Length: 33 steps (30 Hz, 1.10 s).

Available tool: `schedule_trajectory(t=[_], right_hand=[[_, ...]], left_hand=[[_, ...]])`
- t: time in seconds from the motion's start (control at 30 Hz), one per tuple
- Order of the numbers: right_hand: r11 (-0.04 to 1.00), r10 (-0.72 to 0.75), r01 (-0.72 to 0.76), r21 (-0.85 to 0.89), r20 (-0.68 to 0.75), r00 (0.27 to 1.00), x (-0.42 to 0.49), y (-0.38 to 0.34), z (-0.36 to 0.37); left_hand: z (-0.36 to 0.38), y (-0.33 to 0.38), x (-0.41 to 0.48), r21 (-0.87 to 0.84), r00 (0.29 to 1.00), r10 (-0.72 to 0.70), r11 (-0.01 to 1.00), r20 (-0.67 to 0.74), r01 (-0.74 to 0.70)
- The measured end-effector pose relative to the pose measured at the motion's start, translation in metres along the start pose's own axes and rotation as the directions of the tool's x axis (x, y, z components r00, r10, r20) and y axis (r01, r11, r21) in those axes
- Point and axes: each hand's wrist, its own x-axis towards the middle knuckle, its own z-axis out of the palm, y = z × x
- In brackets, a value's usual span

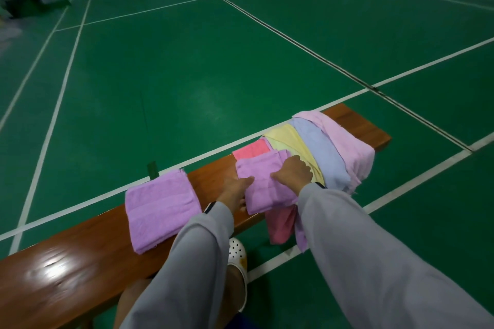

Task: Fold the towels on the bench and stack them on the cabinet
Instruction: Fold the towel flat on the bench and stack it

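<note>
- The left hand (235, 192) is pinching the left edge of the purple towel (260, 184). The right hand (292, 172) is gripping its right side, fingers curled.
- The towel is lying on the bench (80, 262), overlapping the unfolded pile (320, 152). Some cloth is hanging off the near edge.
- Advisable: squaring the corners before creasing, and sizing the fold to the folded towel (160, 208) lying alongside.
- The cabinet is not showing.

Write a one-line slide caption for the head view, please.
On the bench, left hand and right hand fold a purple towel between a folded towel and a loose pile.
</note>
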Motion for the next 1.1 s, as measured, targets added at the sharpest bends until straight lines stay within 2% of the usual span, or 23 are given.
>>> schedule_trajectory(t=[0.13,0.23,0.3,0.37,0.43,0.47,0.53,0.6,0.7,0.77,0.83,0.9,1.0,1.1], right_hand=[[0.987,-0.065,0.055,0.151,0.063,0.996,-0.002,-0.002,-0.009],[0.936,-0.092,0.031,0.352,0.156,0.983,-0.004,-0.007,-0.019],[0.788,-0.133,-0.053,0.614,0.253,0.958,-0.003,-0.013,-0.025],[0.551,-0.194,-0.149,0.821,0.300,0.934,-0.004,-0.017,-0.029],[0.497,-0.192,-0.225,0.838,0.359,0.914,-0.013,-0.024,-0.029],[0.520,-0.176,-0.272,0.809,0.413,0.893,-0.020,-0.028,-0.027],[0.585,-0.200,-0.361,0.727,0.560,0.804,-0.036,-0.042,-0.022],[0.668,-0.241,-0.315,0.674,0.596,0.766,-0.048,-0.066,-0.017],[0.685,-0.269,-0.205,0.700,0.503,0.821,-0.061,-0.108,-0.007],[0.705,-0.243,-0.171,0.689,0.460,0.854,-0.067,-0.136,-0.002],[0.778,-0.223,-0.132,0.614,0.467,0.855,-0.074,-0.162,0.006],[0.812,-0.248,-0.062,0.581,0.439,0.864,-0.080,-0.185,0.011],[0.744,-0.320,-0.013,0.668,0.373,0.871,-0.092,-0.223,0.021],[0.700,-0.325,-0.012,0.714,0.334,0.885,-0.098,-0.237,0.044]], left_hand=[[0.001,-0.002,0.003,-0.024,0.987,-0.009,1.000,0.162,0.013],[0.003,0.001,-0.003,-0.193,0.978,0.054,0.981,0.202,-0.015],[-0.004,0.009,-0.007,-0.322,0.976,0.114,0.946,0.186,-0.049],[-0.022,0.016,-0.010,-0.347,0.968,0.166,0.933,0.186,-0.093],[-0.051,0.017,-0.018,-0.239,0.957,0.181,0.963,0.228,-0.126],[-0.065,0.015,-0.018,-0.186,0.952,0.176,0.974,0.252,-0.131],[-0.091,0.013,-0.021,-0.138,0.945,0.199,0.976,0.260,-0.167],[-0.111,0.017,-0.025,-0.212,0.935,0.278,0.949,0.218,-0.233],[-0.139,0.031,-0.045,-0.279,0.940,0.329,0.914,0.090,-0.293],[-0.166,0.032,-0.052,-0.258,0.959,0.279,0.931,0.048,-0.257],[-0.197,0.027,-0.047,-0.211,0.973,0.231,0.951,-0.002,-0.226],[-0.220,0.027,-0.053,-0.227,0.966,0.257,0.941,-0.012,-0.253],[-0.255,0.033,-0.062,-0.312,0.937,0.329,0.884,-0.118,-0.349],[-0.282,0.019,-0.053,-0.255,0.922,0.343,0.889,-0.180,-0.380]])
